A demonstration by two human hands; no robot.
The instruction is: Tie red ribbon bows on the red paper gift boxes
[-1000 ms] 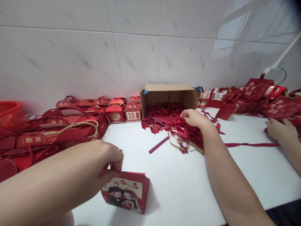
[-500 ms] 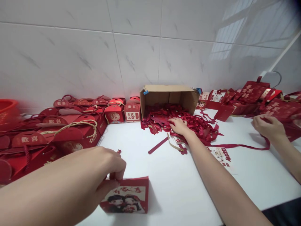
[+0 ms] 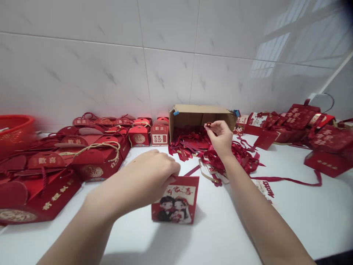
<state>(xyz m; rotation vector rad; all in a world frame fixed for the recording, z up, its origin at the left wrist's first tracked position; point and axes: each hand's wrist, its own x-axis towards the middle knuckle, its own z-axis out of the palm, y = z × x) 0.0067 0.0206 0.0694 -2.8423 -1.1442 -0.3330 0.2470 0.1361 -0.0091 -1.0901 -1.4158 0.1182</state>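
Observation:
My left hand (image 3: 150, 176) is closed over the top edge of a small red gift box (image 3: 176, 211) printed with a cartoon wedding couple. The box is upright, with a shadow spread below it; its back and the fingertips gripping it are hidden. Above the heap of dark red ribbons (image 3: 242, 158), my right hand (image 3: 222, 138) pinches a small dark red strap (image 3: 209, 124) with a gold spot, of which only the end shows. The heap spills from a cardboard box (image 3: 202, 109) lying on its side, with loose straps and printed cards in front.
Red gift boxes with rope handles (image 3: 95, 162) crowd the left side, beside an orange-red plastic basket (image 3: 16, 130). More red boxes and bags (image 3: 302, 117) line the right. A ribbon (image 3: 289, 179) trails across the white table (image 3: 220, 235). Behind stands a tiled wall.
My right hand has risen from the ribbon heap with the small strap. My left hand has moved the gift box up and right. Another person's hand at the right has left the view.

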